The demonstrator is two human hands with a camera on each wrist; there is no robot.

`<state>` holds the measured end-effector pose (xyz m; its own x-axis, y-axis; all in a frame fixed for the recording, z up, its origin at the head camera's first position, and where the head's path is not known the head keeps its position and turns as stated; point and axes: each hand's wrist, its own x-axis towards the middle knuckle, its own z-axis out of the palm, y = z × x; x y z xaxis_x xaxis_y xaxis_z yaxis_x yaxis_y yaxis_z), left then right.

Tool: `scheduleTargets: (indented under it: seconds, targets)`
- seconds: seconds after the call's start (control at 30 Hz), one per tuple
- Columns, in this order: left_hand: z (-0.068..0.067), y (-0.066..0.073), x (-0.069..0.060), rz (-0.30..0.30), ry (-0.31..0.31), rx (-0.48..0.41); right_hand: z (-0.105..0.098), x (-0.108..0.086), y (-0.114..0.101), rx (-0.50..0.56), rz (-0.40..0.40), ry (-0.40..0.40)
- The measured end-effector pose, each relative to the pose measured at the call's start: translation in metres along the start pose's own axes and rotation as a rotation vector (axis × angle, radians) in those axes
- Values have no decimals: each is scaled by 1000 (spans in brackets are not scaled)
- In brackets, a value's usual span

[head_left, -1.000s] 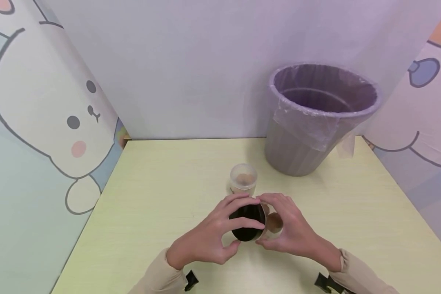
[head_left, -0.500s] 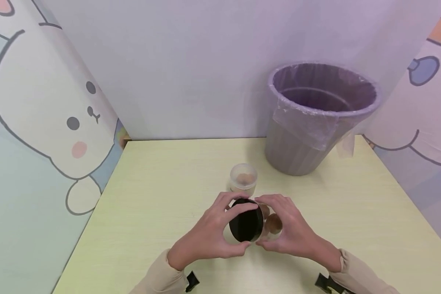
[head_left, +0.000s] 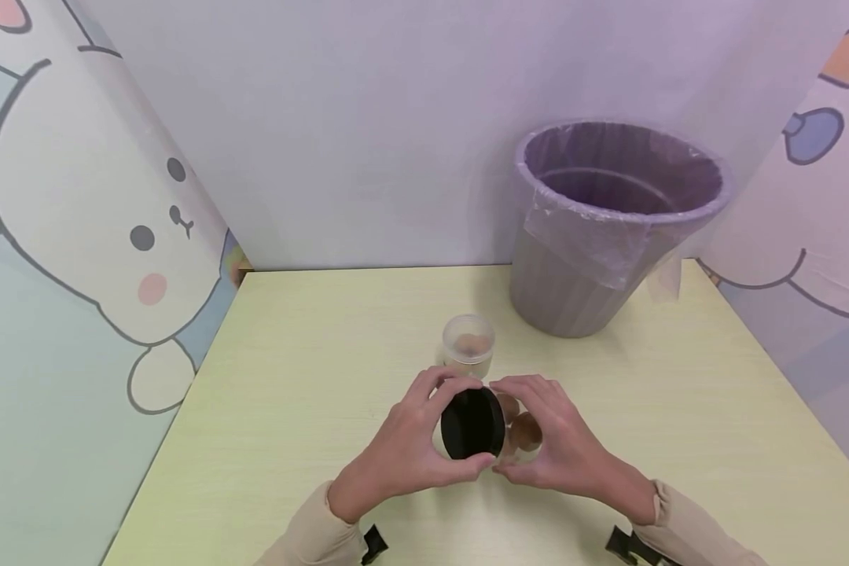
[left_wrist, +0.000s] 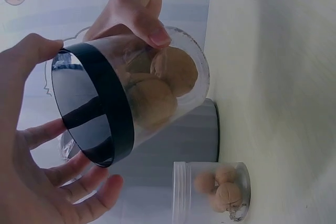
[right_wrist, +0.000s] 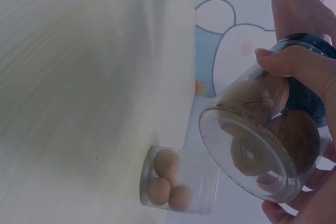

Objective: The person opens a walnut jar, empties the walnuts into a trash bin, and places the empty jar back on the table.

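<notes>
A clear plastic jar (left_wrist: 139, 59) with a black lid (head_left: 472, 423) is held tilted above the table, its lid facing left. Inside it sit several round brown balls (left_wrist: 152, 100), some with cracks, nut-like. My right hand (head_left: 562, 440) grips the jar's body from the right. Around the lid's rim curl the thumb and fingers of my left hand (head_left: 413, 440). In the right wrist view the jar's clear bottom faces the camera. Just beyond my hands a second clear jar (head_left: 468, 339) stands upright, with smaller brown balls (right_wrist: 168, 163) at its bottom; screw threads show at its top.
A purple-grey waste bin (head_left: 573, 275) lined with a clear bag stands at the table's back right. The pale yellow table (head_left: 311, 338) ends at a plain back wall (head_left: 339, 141). Cartoon-printed panels (head_left: 78, 259) flank both sides.
My left fingers, earlier laid across the lid's top, have shifted to its rim, with the thumb moving right along the near edge. The lid has tipped slightly leftward. My right hand stays nearly still.
</notes>
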<state>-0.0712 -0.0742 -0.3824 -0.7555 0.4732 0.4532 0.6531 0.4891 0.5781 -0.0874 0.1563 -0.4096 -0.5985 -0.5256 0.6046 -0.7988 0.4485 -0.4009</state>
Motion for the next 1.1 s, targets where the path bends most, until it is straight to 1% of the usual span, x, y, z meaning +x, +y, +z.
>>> scheduleTargets:
  seconds: [0.1, 0.17, 0.2, 0.27, 0.43, 0.5, 0.57, 0.67, 0.83, 1.0, 1.03, 1.1]
  targets:
    - [-1, 1, -1, -17, -24, 8, 0, 0, 0, 1, -1, 0]
    - [-2, 0, -1, -4, -41, -4, 0, 0, 0, 4, -3, 0]
    - [-3, 0, -1, 16, -49, -12, -1, 0, 0, 6, -5, 0]
    - [-4, -1, 0, 83, -62, -23, -1, 1, 0, 11, -8, -1]
    - [-9, -3, 3, 314, -81, -20, -2, 2, -1, 17, -3, 4]
    - [-10, -3, 5, 377, -88, -16, -3, 2, -1, 16, 3, 6]
    - [-11, -2, 5, 413, -101, -13, -3, 2, -1, 17, 7, 4]
    - [-11, -1, 4, 428, -119, -6, -3, 2, -2, 24, 13, -2]
    - [-11, -2, 3, 420, -134, 7, -3, 2, -2, 34, 14, -5]
    - [-11, -3, 5, 422, -106, 17, -3, 2, -2, 31, 5, 0]
    - [-11, -3, 5, 415, -97, 15, -3, 2, -2, 28, 4, 1]
    - [-10, -4, 5, 379, -79, 11, -3, 2, -2, 23, -2, 6]
